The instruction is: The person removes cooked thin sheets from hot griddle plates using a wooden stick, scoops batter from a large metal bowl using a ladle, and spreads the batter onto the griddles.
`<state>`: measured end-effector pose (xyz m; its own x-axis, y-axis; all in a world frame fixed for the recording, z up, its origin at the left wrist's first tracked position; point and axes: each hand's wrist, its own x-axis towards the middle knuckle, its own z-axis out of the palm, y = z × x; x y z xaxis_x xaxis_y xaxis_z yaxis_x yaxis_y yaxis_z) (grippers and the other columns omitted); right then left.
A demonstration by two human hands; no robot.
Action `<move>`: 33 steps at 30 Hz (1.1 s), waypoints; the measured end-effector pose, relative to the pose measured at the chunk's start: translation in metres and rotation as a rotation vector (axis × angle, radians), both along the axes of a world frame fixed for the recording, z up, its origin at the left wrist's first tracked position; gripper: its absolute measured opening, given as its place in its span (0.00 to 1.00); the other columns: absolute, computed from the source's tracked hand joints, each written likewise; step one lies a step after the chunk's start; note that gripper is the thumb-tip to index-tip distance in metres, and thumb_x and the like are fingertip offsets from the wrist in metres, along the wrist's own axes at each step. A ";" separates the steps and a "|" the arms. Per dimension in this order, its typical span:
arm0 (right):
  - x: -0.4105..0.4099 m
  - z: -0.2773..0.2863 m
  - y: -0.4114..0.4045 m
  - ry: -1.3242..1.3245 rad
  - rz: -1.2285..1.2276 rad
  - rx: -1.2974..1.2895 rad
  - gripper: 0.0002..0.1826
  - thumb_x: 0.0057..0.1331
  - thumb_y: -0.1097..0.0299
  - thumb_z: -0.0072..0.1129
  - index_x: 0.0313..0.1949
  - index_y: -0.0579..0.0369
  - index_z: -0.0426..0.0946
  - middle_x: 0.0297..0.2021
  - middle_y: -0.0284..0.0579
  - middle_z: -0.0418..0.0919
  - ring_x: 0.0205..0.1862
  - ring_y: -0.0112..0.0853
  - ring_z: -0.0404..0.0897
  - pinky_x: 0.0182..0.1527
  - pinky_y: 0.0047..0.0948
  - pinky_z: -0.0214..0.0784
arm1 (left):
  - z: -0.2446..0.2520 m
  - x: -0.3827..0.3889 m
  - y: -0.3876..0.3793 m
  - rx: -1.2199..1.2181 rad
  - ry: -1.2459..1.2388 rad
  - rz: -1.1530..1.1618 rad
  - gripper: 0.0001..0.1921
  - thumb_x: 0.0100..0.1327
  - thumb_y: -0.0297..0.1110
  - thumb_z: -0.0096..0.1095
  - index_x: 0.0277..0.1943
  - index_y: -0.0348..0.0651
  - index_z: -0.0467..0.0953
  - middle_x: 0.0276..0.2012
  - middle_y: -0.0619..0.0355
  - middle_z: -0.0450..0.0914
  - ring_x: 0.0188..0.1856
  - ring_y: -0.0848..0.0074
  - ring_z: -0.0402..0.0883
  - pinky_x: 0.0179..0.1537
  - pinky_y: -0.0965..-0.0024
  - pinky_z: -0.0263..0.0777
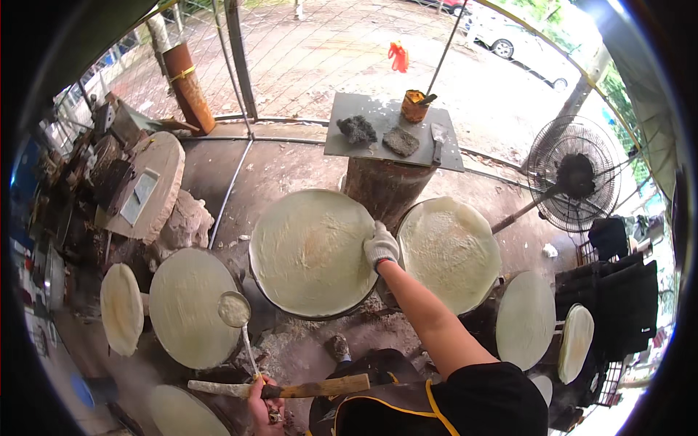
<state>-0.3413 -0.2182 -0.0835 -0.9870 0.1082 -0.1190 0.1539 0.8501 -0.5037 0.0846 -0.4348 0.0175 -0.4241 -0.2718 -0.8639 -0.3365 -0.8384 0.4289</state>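
Note:
My right hand, in a pale knit glove, is at the right rim of a round griddle covered by a thin pale sheet of batter; whether its fingers grip the edge, I cannot tell. My bare left hand is closed around a ladle with batter in its bowl and a wooden-handled tool lying crosswise. The ladle's bowl hangs by the right edge of another batter-covered griddle. Right of my gloved hand lies a flatbread with a bubbled surface.
More griddles stand around me. Ahead, a metal plate on a drum holds a rusty can, a scraper and dark scouring pads. A pedestal fan stands at the right, a wooden slab at the left.

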 end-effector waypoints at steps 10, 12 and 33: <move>0.028 0.082 -0.015 -0.085 -0.122 -1.052 0.12 0.60 0.62 0.66 0.36 0.58 0.82 0.24 0.33 0.79 0.21 0.19 0.70 0.24 0.21 0.62 | 0.041 -0.045 -0.041 0.023 0.064 0.139 0.15 0.73 0.45 0.46 0.32 0.49 0.71 0.11 0.70 0.57 0.06 0.86 0.47 0.06 0.79 0.40; 0.033 0.098 0.002 -0.097 -0.172 -1.281 0.09 0.61 0.65 0.65 0.36 0.56 0.81 0.23 0.31 0.77 0.20 0.17 0.68 0.22 0.18 0.58 | 0.058 -0.059 -0.036 -0.004 0.045 0.125 0.15 0.72 0.45 0.48 0.32 0.47 0.72 0.11 0.69 0.58 0.07 0.86 0.49 0.06 0.78 0.41; 0.079 0.004 0.379 0.363 -0.899 -0.028 0.19 0.57 0.55 0.62 0.43 0.54 0.82 0.44 0.55 0.82 0.49 0.47 0.79 0.53 0.39 0.68 | 0.050 -0.156 0.044 -0.073 0.126 -0.259 0.14 0.74 0.43 0.43 0.37 0.45 0.71 0.21 0.62 0.70 0.09 0.83 0.53 0.05 0.80 0.44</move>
